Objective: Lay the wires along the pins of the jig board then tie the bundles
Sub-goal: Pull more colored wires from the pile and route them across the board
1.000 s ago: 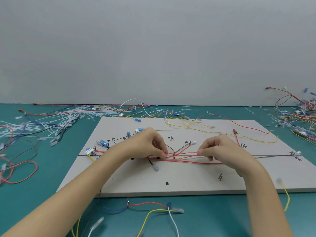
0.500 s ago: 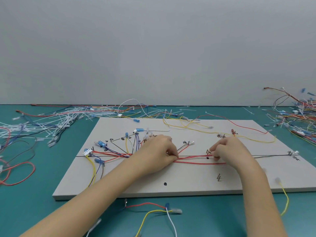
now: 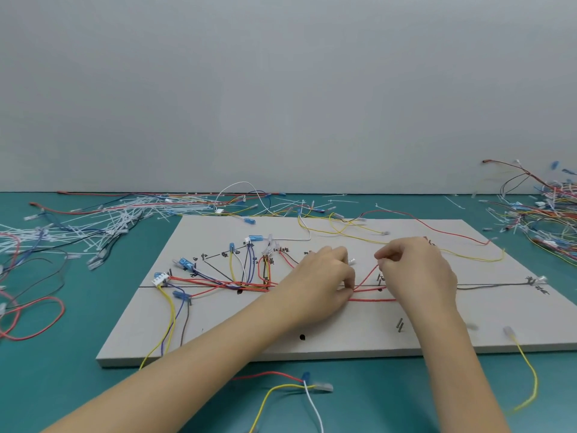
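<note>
Around: loose cable ties (image 3: pixel 103 220) heaped far left on the teal table (image 3: pixel 78 389); tangled wires (image 3: pixel 543 214) far right.
Board (image 3: pixel 343 326): flat grey slab with thin metal pins (image 3: pixel 399 325).
Left hand (image 3: pixel 318 276): my fingers pinch the red wires (image 3: pixel 371 299) at board centre.
Right hand (image 3: pixel 418 270): my fingers pinch one red strand just beside it.

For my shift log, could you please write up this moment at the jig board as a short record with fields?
surface: teal table
work piece: grey jig board with pins and handwritten marks
left hand: pinches the red wires at mid-board
right hand: pinches a red wire near the pins
laid so far: coloured wires fanned over the board's left half
ties: loose white cable ties heaped at far left
spare wires: tangled pile at far right
</note>
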The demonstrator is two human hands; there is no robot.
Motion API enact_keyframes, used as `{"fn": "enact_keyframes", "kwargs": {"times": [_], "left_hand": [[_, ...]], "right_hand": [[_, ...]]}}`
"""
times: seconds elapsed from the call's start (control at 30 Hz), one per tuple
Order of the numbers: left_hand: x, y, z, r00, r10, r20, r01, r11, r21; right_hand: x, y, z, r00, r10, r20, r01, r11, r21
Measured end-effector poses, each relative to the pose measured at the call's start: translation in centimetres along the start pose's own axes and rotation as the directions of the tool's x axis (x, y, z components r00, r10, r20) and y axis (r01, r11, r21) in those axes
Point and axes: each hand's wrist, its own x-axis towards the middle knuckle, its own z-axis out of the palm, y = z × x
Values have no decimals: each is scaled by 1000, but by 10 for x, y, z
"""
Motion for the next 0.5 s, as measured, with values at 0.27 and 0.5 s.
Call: {"fn": "enact_keyframes", "kwargs": {"times": [0.27, 0.5], "left_hand": [[10, 11, 13, 1000, -2, -6, 1, 997, -78], [12, 15, 18, 998, 2, -60, -5, 999, -50]], "right_hand": [[-6, -16, 12, 981, -171, 89, 158, 978, 136], [-3, -12, 3, 997, -41, -61, 53, 979, 197]]}}
